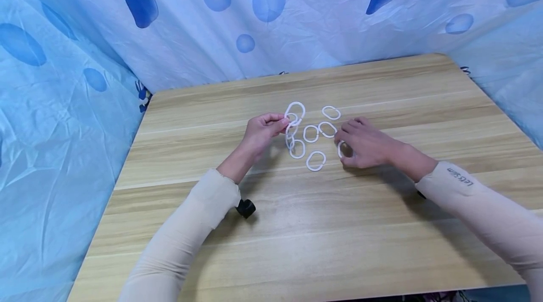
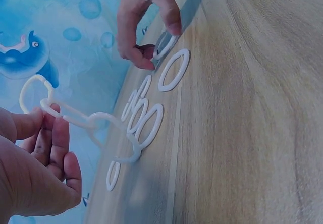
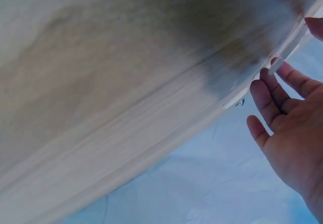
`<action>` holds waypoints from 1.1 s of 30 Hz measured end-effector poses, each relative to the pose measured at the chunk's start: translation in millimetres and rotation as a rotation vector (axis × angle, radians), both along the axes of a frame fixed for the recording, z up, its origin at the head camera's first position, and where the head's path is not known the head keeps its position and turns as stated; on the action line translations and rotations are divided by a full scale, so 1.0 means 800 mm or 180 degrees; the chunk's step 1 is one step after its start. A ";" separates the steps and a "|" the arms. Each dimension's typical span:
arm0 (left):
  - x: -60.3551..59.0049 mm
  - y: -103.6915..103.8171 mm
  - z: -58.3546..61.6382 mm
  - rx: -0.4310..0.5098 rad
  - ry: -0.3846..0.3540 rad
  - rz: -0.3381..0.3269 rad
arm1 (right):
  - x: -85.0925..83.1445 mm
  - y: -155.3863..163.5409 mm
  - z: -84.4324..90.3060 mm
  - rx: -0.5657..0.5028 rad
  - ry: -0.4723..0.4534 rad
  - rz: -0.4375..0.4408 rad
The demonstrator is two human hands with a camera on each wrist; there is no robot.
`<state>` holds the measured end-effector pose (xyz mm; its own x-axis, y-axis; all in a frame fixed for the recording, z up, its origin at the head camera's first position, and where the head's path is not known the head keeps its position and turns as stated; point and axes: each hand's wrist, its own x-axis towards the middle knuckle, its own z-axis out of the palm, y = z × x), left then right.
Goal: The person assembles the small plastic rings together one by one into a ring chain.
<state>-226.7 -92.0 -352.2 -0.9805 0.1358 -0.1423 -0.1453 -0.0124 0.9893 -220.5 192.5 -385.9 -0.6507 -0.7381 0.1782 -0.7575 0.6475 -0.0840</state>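
Between thumb and fingers, my left hand [image 1: 259, 134] pinches a short chain of white plastic oval links [image 1: 304, 111], raised a little over the table. In the left wrist view the chain [image 2: 75, 119] droops from the fingertips towards the tabletop. My right hand [image 1: 369, 145] is at the right of the loose links, its thumb and fingers about a single white link [image 1: 339, 149]. That link [image 2: 166, 47] stands tilted between thumb and finger in the left wrist view. In the right wrist view the right hand [image 3: 292, 118] partly hides the link.
Several loose white links lie between the hands, among them a front link [image 1: 307, 164] and a back link [image 1: 324, 111]. The wood-grain table [image 1: 297, 236] has blue patterned curtain [image 1: 314, 19] behind and beside it. A black object [image 1: 246, 208] shows beneath the left wrist.
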 end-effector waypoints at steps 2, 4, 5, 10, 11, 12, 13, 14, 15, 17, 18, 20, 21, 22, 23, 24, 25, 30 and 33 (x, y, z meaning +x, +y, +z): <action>0.000 0.000 0.001 -0.0005 -0.0002 0.0004 | -0.001 -0.001 0.002 -0.0135 0.0007 -0.0019; -0.001 0.000 0.001 -0.0013 -0.0001 0.0007 | -0.002 -0.001 0.005 -0.0360 -0.0034 -0.0045; -0.001 0.001 0.002 -0.0020 0.0000 0.0005 | -0.003 -0.001 0.006 -0.0495 -0.0056 -0.0059; -0.001 0.002 0.001 -0.0013 0.0000 -0.0018 | -0.008 -0.003 0.018 -0.1347 -0.0315 -0.0104; -0.001 0.002 0.001 -0.0017 -0.0003 -0.0026 | -0.008 -0.004 0.020 -0.1507 -0.0414 -0.0142; -0.001 0.003 0.001 -0.0017 -0.0002 -0.0032 | -0.008 -0.005 0.023 -0.1666 -0.0534 -0.0184; -0.001 0.003 0.000 -0.0017 -0.0007 -0.0036 | -0.007 -0.007 0.026 -0.1815 -0.0676 -0.0243; -0.001 0.003 0.000 -0.0017 -0.0008 -0.0041 | -0.006 -0.008 0.028 -0.1951 -0.0835 -0.0321; -0.001 0.004 0.000 -0.0018 -0.0011 -0.0044 | -0.005 -0.010 0.030 -0.2094 -0.1009 -0.0389; -0.001 0.005 0.000 -0.0019 -0.0018 -0.0051 | -0.003 -0.014 0.034 -0.2343 -0.1339 -0.0512; -0.001 0.005 0.000 -0.0019 -0.0023 -0.0054 | -0.003 -0.016 0.036 -0.2472 -0.1495 -0.0547; 0.000 0.005 0.000 -0.0015 -0.0027 -0.0060 | -0.002 -0.020 0.038 -0.2705 -0.1748 -0.0592; 0.000 0.005 0.000 -0.0014 -0.0027 -0.0061 | -0.002 -0.022 0.039 -0.2809 -0.1846 -0.0598; 0.000 0.005 0.000 -0.0007 -0.0029 -0.0063 | -0.002 -0.024 0.040 -0.2895 -0.1922 -0.0600; 0.000 0.005 0.000 0.0000 -0.0032 -0.0064 | -0.002 -0.026 0.041 -0.2975 -0.1996 -0.0596; 0.000 0.005 0.000 0.0006 -0.0036 -0.0061 | -0.002 -0.028 0.042 -0.3039 -0.2066 -0.0602; 0.000 0.005 0.000 0.0014 -0.0038 -0.0056 | -0.001 -0.030 0.042 -0.3081 -0.2115 -0.0612; -0.001 0.005 0.001 0.0035 -0.0024 -0.0032 | -0.001 -0.040 0.046 -0.3429 -0.2431 -0.0509; -0.001 0.005 0.002 0.0044 -0.0001 -0.0046 | -0.002 -0.049 0.048 -0.3890 -0.2732 -0.0288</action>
<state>-227.9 -88.3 -350.9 -0.9783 0.1519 -0.1407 -0.1460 -0.0239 0.9890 -222.1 153.0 -347.6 -0.9087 -0.3719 0.1895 -0.1603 -0.1084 -0.9811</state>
